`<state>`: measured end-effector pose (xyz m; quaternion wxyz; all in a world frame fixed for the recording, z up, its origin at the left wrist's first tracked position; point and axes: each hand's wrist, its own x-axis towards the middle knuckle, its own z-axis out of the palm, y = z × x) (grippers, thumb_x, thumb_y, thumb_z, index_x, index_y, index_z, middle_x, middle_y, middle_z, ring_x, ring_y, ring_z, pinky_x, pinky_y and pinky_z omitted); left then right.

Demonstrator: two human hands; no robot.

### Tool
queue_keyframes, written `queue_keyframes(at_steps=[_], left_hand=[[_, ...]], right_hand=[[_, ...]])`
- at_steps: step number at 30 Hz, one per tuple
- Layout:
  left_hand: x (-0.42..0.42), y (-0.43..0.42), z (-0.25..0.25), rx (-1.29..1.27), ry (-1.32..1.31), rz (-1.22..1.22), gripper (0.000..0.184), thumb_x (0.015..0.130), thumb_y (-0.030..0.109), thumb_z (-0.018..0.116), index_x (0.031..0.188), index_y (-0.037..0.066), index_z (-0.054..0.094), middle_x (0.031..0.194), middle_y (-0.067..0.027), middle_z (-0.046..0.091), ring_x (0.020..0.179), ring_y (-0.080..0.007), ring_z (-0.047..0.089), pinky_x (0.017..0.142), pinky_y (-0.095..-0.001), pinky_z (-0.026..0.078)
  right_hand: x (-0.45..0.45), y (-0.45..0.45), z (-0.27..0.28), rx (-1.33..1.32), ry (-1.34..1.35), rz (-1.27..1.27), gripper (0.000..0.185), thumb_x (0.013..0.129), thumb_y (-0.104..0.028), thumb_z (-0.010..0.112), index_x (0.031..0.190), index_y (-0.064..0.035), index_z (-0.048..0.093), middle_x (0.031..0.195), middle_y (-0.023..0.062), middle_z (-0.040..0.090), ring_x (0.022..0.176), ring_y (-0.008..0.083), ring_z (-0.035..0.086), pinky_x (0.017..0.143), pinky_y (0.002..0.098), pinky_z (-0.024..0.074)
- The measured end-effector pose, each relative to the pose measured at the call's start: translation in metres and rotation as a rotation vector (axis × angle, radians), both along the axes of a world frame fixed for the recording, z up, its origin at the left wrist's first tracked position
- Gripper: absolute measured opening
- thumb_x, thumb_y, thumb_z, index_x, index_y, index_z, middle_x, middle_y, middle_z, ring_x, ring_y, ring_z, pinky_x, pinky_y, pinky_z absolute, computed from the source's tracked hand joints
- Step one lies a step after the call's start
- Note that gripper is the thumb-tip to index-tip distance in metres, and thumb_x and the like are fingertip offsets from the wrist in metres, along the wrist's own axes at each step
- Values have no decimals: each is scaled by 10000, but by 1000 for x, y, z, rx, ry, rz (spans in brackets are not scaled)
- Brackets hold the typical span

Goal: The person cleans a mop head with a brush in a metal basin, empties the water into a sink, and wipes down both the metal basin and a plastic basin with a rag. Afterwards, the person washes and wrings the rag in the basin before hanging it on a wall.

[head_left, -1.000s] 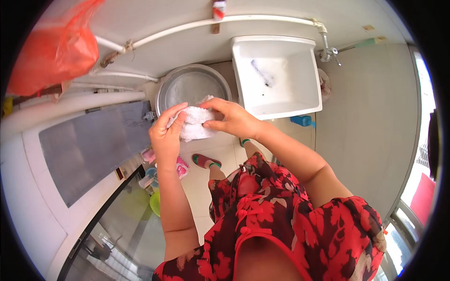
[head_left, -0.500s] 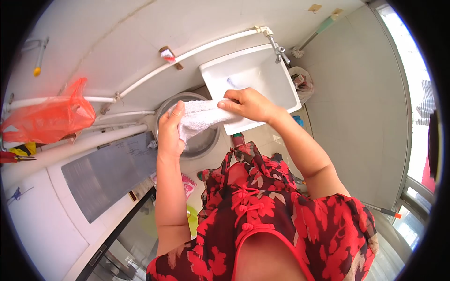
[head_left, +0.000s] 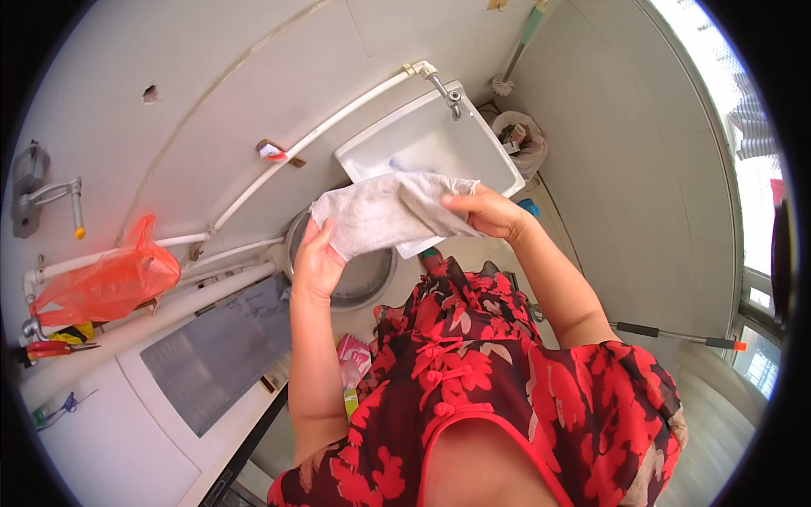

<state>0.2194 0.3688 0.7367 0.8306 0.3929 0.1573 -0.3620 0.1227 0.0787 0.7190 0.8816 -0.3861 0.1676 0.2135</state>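
Note:
A whitish-grey cloth (head_left: 380,211) is stretched out between my two hands, with a fold near its right end. My left hand (head_left: 318,260) grips its left edge, thumb on top. At the other end my right hand (head_left: 494,211) pinches the cloth, its fingers partly hidden behind it. Beneath the cloth, a round metal basin (head_left: 372,291) stands on the floor, partly covered from view. The white sink (head_left: 498,160) lies just beyond, with a small bluish item in it that I cannot make out.
A metal tap (head_left: 454,103) juts over the sink from a white wall pipe (head_left: 351,110). A brush (head_left: 272,152) rests on that pipe. A red plastic bag (head_left: 118,283) hangs at left above a white surface with a grey panel (head_left: 215,355). A lined bin (head_left: 525,148) stands right of the sink.
The cloth has gone from bunched and folded to spread wide and flat. My right hand has moved right and down, farther from my left hand. The view has shifted a little.

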Motion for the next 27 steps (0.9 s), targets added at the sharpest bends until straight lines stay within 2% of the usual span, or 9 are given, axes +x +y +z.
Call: queue_keyframes(at_steps=[3,5,7,9,11,14,22,25,27], left_hand=[[-6,8,-31,351,-125,-51,338,969,87,500,1299,9,493,1194,-113,615,1110,-211,590,958,-341,459],[-9,15,-60,920,-493,-270,380,921,168,614,1269,62,507,952,-46,649,799,-121,597,667,-283,490],[-19,2,-61,1060,-487,-279,401,891,210,662,1244,89,515,861,-33,635,685,-88,527,560,-245,418],[-17,-11,-60,1060,-474,-263,419,880,202,674,1238,69,502,886,-59,641,720,-105,549,587,-259,443],[-10,-30,-48,998,-309,-171,436,876,198,681,1240,51,490,894,-65,644,745,-111,552,593,-269,446],[23,-54,-28,862,-478,-88,422,899,210,667,1241,47,481,897,-67,655,785,-105,550,668,-258,445],[106,-144,54,769,-963,64,380,933,156,598,1273,36,476,629,57,359,593,-42,272,547,-205,288],[128,-162,19,825,-861,-163,469,923,179,587,1350,48,441,741,-7,562,664,-88,491,647,-229,411],[132,-157,-51,1143,-1131,-253,545,901,208,594,1397,61,420,1087,-134,656,1009,-208,625,858,-313,472]], right_hand=[[-12,-20,-46,-356,100,183,517,841,-197,710,1284,5,536,1200,108,619,1068,232,590,924,394,471],[-27,-30,-54,-432,204,207,545,822,-199,725,1286,9,528,1180,121,620,1056,240,590,905,400,474],[-29,-35,-48,-513,302,223,575,803,-201,740,1289,13,520,1161,134,622,1044,248,590,886,405,476],[-30,-33,-33,-817,522,-98,649,772,-253,775,1300,13,506,1101,157,629,1026,269,590,865,427,483],[-26,-44,-30,-740,481,-162,637,773,-228,772,1323,-46,508,1191,128,555,1005,228,568,869,377,469],[-5,-69,-14,-954,53,-24,572,787,-103,685,1332,-114,513,1162,109,549,1008,182,535,898,309,447],[102,-129,80,-1700,-554,-591,291,812,-82,577,1092,-99,658,966,102,573,918,226,583,820,345,477],[125,-161,38,-1696,-478,-539,339,812,-117,564,1140,-123,651,1108,113,589,1038,243,578,903,346,455],[116,-177,-13,-1645,-420,-486,372,813,-127,545,1172,-135,642,1213,115,591,1126,249,564,965,334,432]])
